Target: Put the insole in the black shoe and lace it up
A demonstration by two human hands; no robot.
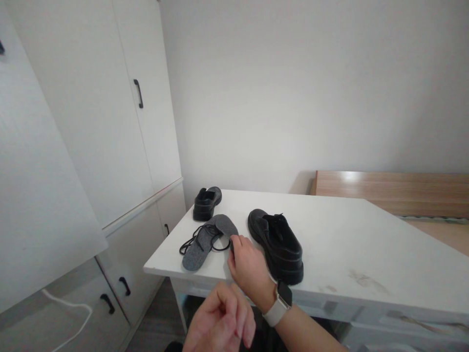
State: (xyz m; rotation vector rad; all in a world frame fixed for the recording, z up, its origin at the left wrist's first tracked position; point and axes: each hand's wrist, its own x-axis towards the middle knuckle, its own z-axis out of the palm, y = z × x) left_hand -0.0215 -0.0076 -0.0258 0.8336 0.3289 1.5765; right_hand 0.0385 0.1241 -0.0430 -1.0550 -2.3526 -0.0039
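My right hand (251, 269), with a watch (284, 295) on the wrist, pinches the near end of a grey insole (226, 226) on the white table. A second grey insole (196, 255) lies flat partly beneath it, and black shoelaces (189, 244) are looped loosely over the pair. Nearer to me, my left hand (222, 318) hangs before the table edge, fingers curled inward with nothing visible in them. Just right of my right hand stands a black shoe (280, 244), its heel toward me. The other black shoe (205, 204) is farther back on the left.
The white table (337, 234) has brownish marks near its front edge. White cabinets (142, 146) with dark handles rise on the left. Behind the table on the right is a wooden board (388, 190). A white cable (86, 313) hangs at lower left.
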